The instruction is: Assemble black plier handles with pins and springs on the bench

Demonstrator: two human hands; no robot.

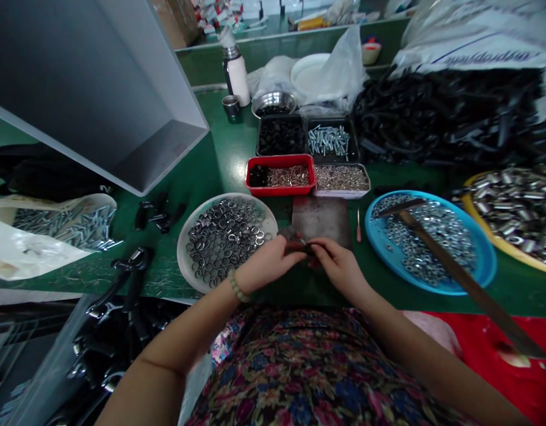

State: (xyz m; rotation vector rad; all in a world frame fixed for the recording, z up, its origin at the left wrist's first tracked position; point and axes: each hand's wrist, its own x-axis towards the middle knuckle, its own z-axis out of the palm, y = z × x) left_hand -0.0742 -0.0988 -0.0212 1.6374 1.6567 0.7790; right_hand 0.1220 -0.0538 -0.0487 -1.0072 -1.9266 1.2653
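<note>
My left hand, with a beaded bracelet at the wrist, is closed around a small dark part. My right hand pinches the other end of this part; the fingers cover much of it, and its exact kind does not show. Both hands are just in front of a flat metal plate. Left of them stands a round white tray of metal rings. Right of the plate lies a small screwdriver with a reddish handle.
A hammer lies across a blue tray of small nuts. Behind the plate are a red tray of small pins and a tray of screws. A grey bin, a thermos and piled black parts surround these.
</note>
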